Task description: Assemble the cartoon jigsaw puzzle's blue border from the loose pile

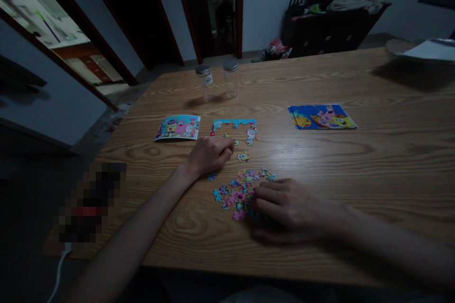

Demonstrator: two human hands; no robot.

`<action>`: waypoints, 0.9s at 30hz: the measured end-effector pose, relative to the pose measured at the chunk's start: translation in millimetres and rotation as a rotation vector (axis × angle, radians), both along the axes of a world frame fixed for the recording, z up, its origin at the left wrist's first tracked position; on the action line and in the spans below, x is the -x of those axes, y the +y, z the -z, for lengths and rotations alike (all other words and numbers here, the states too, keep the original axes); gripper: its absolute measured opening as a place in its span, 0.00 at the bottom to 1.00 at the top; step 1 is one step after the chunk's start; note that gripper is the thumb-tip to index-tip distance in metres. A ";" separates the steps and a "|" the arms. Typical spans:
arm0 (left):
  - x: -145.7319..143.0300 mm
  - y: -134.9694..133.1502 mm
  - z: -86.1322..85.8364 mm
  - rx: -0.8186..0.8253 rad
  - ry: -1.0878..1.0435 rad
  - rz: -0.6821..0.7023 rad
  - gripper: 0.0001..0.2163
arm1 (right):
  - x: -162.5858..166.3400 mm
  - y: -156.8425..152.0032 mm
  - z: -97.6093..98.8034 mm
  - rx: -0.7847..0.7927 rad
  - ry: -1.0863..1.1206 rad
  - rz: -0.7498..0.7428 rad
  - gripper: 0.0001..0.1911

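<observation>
My left hand [212, 152] is closed, its fingers curled down at the lower edge of a partly joined jigsaw puzzle [234, 123]. Whatever its fingertips hold is hidden. The puzzle shows a blue top border and a joined right side, with a few loose pieces inside. A yellow puzzle piece [243, 156] lies just below it. My right hand [284, 203] rests over a pile of loose puzzle pieces [232, 194], fingers bent and thumb apart. Its fingertips touch the pile and cover part of it. One blue piece [211, 176] lies beside my left wrist.
A curved picture card [179, 128] stands left of the puzzle, and blue picture sheets [323, 117] lie to the right. Two lidded clear jars [231, 80] stand behind. A bowl [401, 54] sits far right. A pixelated object with a white cable [60, 265] lies left.
</observation>
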State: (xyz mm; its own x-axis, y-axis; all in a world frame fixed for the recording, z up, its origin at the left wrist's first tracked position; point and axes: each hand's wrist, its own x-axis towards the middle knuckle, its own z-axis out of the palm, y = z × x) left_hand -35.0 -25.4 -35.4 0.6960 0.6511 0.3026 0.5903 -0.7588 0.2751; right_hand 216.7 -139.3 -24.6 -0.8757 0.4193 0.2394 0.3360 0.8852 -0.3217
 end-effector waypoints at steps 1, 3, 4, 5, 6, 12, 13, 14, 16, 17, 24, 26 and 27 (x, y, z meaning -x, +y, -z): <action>0.1 0.1 0.2 -0.001 0.000 -0.002 0.12 | 0.5 0.1 0.5 0.010 -0.004 0.001 0.12; 0.2 0.5 0.5 0.002 -0.002 -0.004 0.12 | 0.8 0.8 1.1 0.040 -0.011 0.000 0.11; 0.2 0.7 0.6 0.003 -0.002 -0.005 0.12 | 0.5 1.3 1.2 0.058 -0.015 -0.002 0.09; 0.3 0.8 0.6 0.003 -0.002 -0.005 0.12 | -0.1 1.8 1.3 0.075 -0.021 -0.005 0.07; 0.3 0.9 0.5 0.001 -0.001 -0.004 0.12 | -1.0 2.3 1.5 0.091 -0.031 -0.007 0.05; 0.5 0.4 -0.8 0.007 -0.002 -0.009 0.11 | -6.8 6.3 4.1 0.136 -0.051 -0.009 0.04; 0.7 0.4 -0.9 0.010 -0.002 -0.007 0.11 | -7.2 7.0 4.4 0.140 -0.043 -0.012 0.04; 0.8 0.4 -0.9 0.013 -0.002 -0.005 0.11 | -7.3 7.4 4.6 0.143 -0.033 -0.015 0.04; 0.8 0.5 -0.7 0.016 0.000 -0.003 0.12 | -6.2 7.5 4.6 0.138 -0.009 -0.014 0.04; 0.7 0.6 -0.4 0.017 -0.001 -0.004 0.12 | -4.9 7.1 4.6 0.125 0.006 -0.006 0.04; -1.6 -0.1 2.0 -0.002 0.001 0.009 0.12 | 10.7 -0.8 8.0 0.059 0.038 0.096 0.09; -1.3 -0.3 0.8 -0.023 -0.014 0.019 0.12 | 13.1 -2.2 9.3 0.069 0.012 0.091 0.07; -0.7 -0.4 -0.3 -0.041 -0.032 0.022 0.12 | 13.6 -2.6 9.6 0.079 0.003 0.093 0.06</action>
